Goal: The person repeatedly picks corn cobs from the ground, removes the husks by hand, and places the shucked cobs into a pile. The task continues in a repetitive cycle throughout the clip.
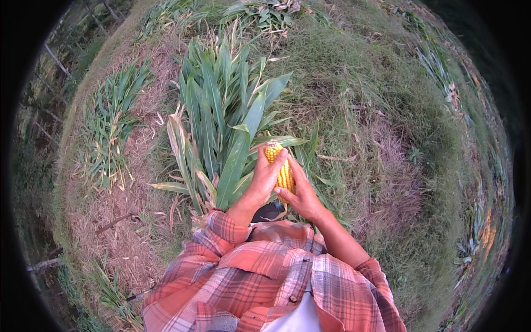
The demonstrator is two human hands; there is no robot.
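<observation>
A husked ear of corn [285, 177] with bright yellow kernels stands tilted between my two hands, in front of my body. My left hand [266, 172] closes on its left side, the thumb lying over the kernels. From the right, my right hand [304, 193] wraps the ear, its thumb across the lower part and its fingers behind. The cob's pale, brownish end shows above my fingers. Just beyond and left of my hands lies a thick heap of cut green corn stalks [218, 110], some leaves dried to tan.
Another bundle of cut stalks [113, 119] rests on dry straw at the left. More stalks [268, 14] lie at the far side, with a row of cut leaves [434, 63] along the right. Orange-yellow corn ears [488, 229] are piled at the right rim. Grass [359, 66] covers the ground.
</observation>
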